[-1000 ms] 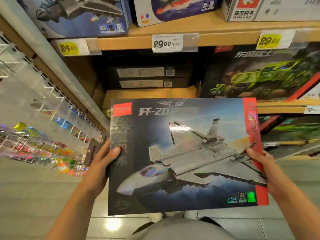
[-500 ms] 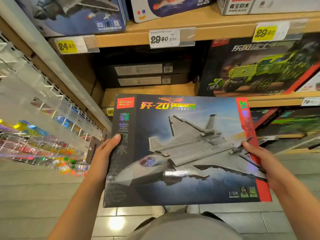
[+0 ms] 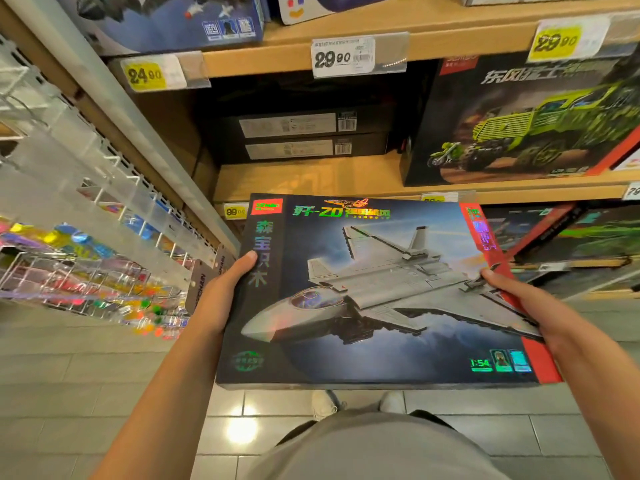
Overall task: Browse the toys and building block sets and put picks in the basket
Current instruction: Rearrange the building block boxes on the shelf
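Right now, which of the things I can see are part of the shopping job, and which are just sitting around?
Part of the job:
- jet building set box
- left hand gripping its left edge
- right hand gripping its right edge

Just sitting around:
- green truck set box on the shelf
- two black boxes stacked
- price tags
- candy rack

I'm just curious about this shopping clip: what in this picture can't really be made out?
- Basket: none shows in the head view.
- Fingers of the left hand and right hand: hidden behind the jet box.
- Two dark boxes on the shelf: label print too small.
- Hanging packets at left: blurred.
- Yellow tag: covered by the jet box's top edge.
- Green truck box: cut off by the right edge.
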